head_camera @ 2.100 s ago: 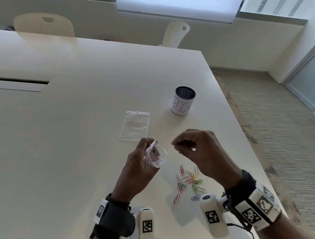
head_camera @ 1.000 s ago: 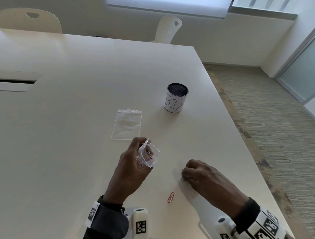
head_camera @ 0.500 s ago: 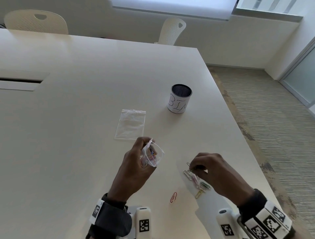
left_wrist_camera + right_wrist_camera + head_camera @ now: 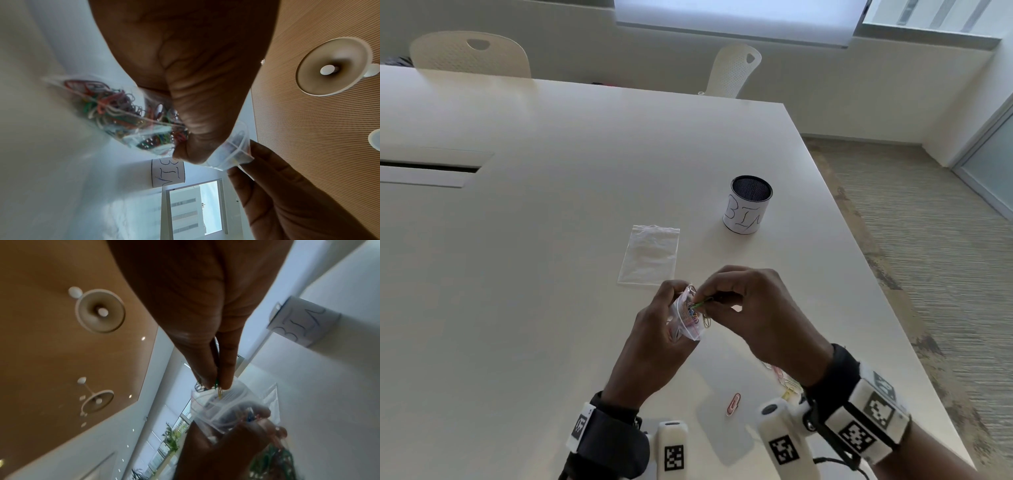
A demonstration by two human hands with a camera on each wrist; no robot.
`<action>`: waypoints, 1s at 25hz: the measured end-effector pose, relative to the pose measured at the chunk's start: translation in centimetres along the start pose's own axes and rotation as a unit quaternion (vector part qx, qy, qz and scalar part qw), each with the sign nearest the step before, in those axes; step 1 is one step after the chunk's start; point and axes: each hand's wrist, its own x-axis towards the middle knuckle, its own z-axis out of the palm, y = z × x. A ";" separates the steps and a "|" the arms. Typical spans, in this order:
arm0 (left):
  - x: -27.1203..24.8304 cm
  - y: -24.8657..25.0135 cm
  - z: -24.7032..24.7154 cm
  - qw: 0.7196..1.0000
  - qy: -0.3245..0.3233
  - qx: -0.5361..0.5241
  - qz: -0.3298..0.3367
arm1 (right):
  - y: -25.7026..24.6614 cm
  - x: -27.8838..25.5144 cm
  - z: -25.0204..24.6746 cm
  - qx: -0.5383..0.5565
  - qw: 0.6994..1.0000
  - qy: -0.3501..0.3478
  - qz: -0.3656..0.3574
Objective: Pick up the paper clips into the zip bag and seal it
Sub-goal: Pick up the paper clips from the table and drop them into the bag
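Clear plastic bunches in the left hand [image 4: 654,329]: its fingers and thumb are curled round the zip bag [image 4: 688,317], gripping it above the white table [image 4: 534,240] with the mouth pulled open toward the right hand [image 4: 753,308]. Through the film the left wrist view shows a tangle of coloured paper clips [image 4: 123,112] packed low in the bag, below the gripping thumb. The right hand is right at the bag's mouth, thumb and forefinger [image 4: 205,369] pinched tight on a few clips [image 4: 218,386], green and yellow tips poking out just beneath the fingertips and dipping past the bag's rim. The other right fingers are curled in behind.

Loose clips on the table: a red one [image 4: 733,404] lies nearer the person than the bag, between the two wrists, and a small cluster [image 4: 787,383] sits beside it, partly hidden under the right wrist. Beyond the bag, a second, flat zip bag [image 4: 650,255] lies on the table, and farther off to its right stands a mesh cup [image 4: 748,205] wrapped in paper lettered "BIN".
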 end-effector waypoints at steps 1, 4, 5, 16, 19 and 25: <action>0.0 0.1 0.0 1.000 0.000 0.003 -0.001 | 0.1 0.2 0.3 -0.026 1.000 -0.008 -0.012; 0.0 0.3 0.0 1.000 0.001 0.005 0.002 | 0.1 0.5 0.7 -0.060 0.998 -0.028 -0.023; 0.0 0.3 0.0 1.000 0.001 0.004 0.003 | 0.1 0.6 0.6 -0.057 0.998 -0.029 -0.020; -0.1 -0.2 -0.2 1.000 0.009 0.008 0.009 | 3.1 -3.1 -3.5 -0.116 0.990 -0.066 0.047; -0.1 -0.2 -0.1 1.000 0.005 0.010 0.010 | 4.0 -6.1 -1.7 -0.140 0.963 -0.227 0.035; -0.2 0.0 -0.4 1.000 0.015 0.018 0.008 | 5.4 -8.4 -1.3 -0.209 0.951 -0.228 -0.007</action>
